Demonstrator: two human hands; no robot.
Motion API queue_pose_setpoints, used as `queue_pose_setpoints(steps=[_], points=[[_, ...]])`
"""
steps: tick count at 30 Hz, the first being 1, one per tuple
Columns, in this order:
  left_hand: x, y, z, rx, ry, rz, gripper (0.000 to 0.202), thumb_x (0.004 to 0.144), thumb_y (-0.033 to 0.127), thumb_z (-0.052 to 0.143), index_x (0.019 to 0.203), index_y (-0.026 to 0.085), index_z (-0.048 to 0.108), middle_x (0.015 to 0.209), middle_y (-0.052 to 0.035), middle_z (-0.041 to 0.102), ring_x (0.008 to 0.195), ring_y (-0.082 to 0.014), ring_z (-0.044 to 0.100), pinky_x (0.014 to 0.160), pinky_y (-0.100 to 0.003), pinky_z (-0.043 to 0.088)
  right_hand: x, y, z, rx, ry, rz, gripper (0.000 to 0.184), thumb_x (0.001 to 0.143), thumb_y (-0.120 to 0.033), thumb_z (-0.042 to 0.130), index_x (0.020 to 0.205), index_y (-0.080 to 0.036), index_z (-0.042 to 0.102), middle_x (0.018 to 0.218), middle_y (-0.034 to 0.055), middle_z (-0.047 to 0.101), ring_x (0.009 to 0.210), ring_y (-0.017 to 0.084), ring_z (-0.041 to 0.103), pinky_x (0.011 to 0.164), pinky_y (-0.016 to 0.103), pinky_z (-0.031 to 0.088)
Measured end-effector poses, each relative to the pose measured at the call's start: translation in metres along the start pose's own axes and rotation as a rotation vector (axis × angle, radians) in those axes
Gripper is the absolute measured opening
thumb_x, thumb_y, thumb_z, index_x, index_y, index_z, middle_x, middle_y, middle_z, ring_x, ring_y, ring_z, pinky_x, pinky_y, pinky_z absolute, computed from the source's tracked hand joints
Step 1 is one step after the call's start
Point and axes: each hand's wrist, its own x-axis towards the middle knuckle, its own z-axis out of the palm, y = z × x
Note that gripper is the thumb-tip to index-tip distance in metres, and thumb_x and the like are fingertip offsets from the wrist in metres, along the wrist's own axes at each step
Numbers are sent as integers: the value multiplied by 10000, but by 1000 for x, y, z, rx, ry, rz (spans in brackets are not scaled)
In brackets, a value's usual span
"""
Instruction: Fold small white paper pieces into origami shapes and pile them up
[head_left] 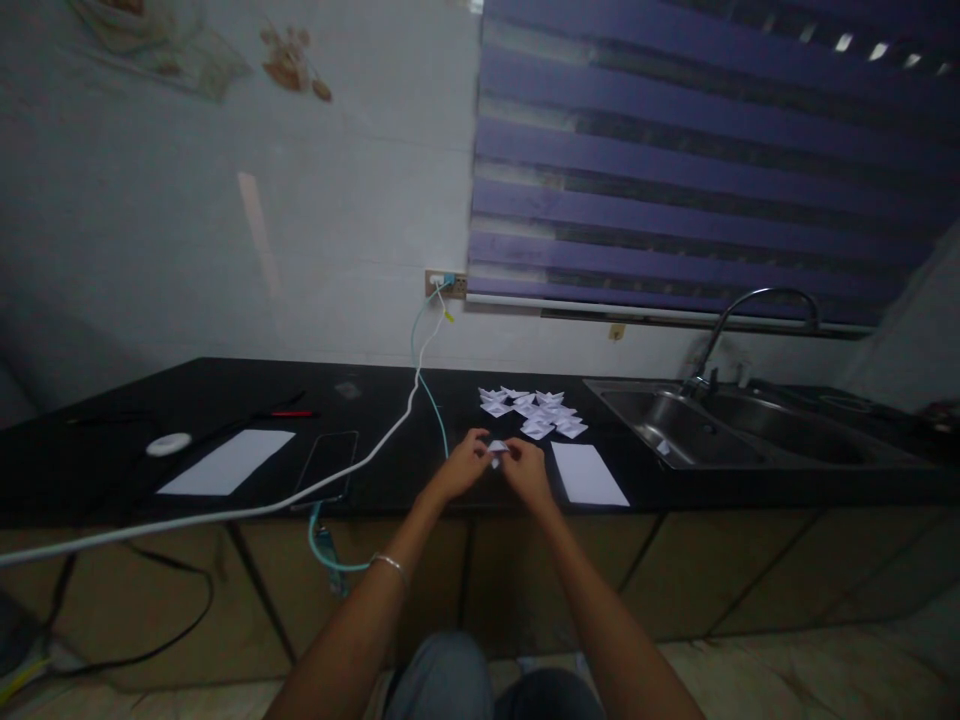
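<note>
Between my two hands is a small folded piece of white paper (496, 447), held just above the dark countertop near its front edge. My left hand (467, 465) pinches its left side, and my right hand (526, 468) pinches the right side. Fingertips cover part of the paper's outline. Just beyond my hands lies a cluster of several folded white paper pieces (537, 412), with points sticking up. To the right of my right hand rests a flat stack or sheet of white paper (589, 474).
A steel double sink (720, 428) with a curved faucet (750, 300) is at the right. A white cable (390, 437) hangs from the wall socket (445, 285) across the left side. Leftward lie a phone (327, 467), white paper (229, 463), a red pen-like item (292, 414) and a round white object (169, 444).
</note>
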Motion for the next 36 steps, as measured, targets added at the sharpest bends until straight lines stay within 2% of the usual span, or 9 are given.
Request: queue_pose_setpoints(steps=[2,5,9,15,19,25,29,33,36], points=[[2,-2,0,-42,-25,-49,478,801,449,516,1175,155,480,870,-32,620,692,-129,540,656,-237,413,-1,-2,-2,-4,12,22,215,769,-208,493,784,-164,703,689,42,685,620,169,586,581,237,393],[5,-1,0,-64,-58,-89,496,807,553,440,1001,128,606,807,-37,628,679,-138,537,645,-241,408,-1,-6,-4,43,3,31,249,805,-259,492,822,-171,724,718,49,707,629,177,612,582,237,418],[7,2,1,-66,-120,-102,532,800,588,422,838,115,662,749,-47,653,708,-165,563,670,-251,416,-2,-4,-4,97,11,24,254,819,-268,499,843,-189,739,746,52,717,631,185,627,578,250,450],[4,4,1,-141,-147,-40,417,755,468,580,926,100,676,876,-80,692,829,-206,598,772,-289,433,-2,8,0,215,-12,18,222,756,-207,562,912,-186,718,845,64,700,758,202,632,666,289,491],[2,5,-2,-232,-146,2,404,749,380,618,1028,90,646,980,-99,677,874,-205,597,806,-306,433,1,12,-3,367,-110,-22,259,719,-201,605,961,-185,693,923,60,680,841,192,615,740,299,484],[1,4,-6,-178,-122,13,368,742,392,621,934,81,667,806,-67,670,733,-170,576,678,-259,426,3,13,-7,528,-202,100,244,755,-300,602,944,-177,695,921,56,687,839,203,623,728,307,483],[-1,6,-6,-116,-148,6,381,717,431,627,845,76,680,663,-32,624,633,-148,536,582,-232,390,1,13,-6,485,-187,89,240,752,-364,632,878,-176,711,850,56,698,803,203,623,732,312,468],[-3,10,-6,-87,-205,4,410,714,475,618,810,80,667,618,-10,579,569,-119,490,532,-212,348,1,14,-7,449,-144,86,228,737,-386,648,797,-179,722,784,49,695,756,199,617,711,309,459],[-3,11,-6,-39,-233,-6,447,773,533,527,761,100,639,591,4,544,527,-99,453,504,-201,323,0,14,-11,462,-98,115,247,735,-397,649,812,-174,721,781,52,701,745,203,618,700,308,456]])
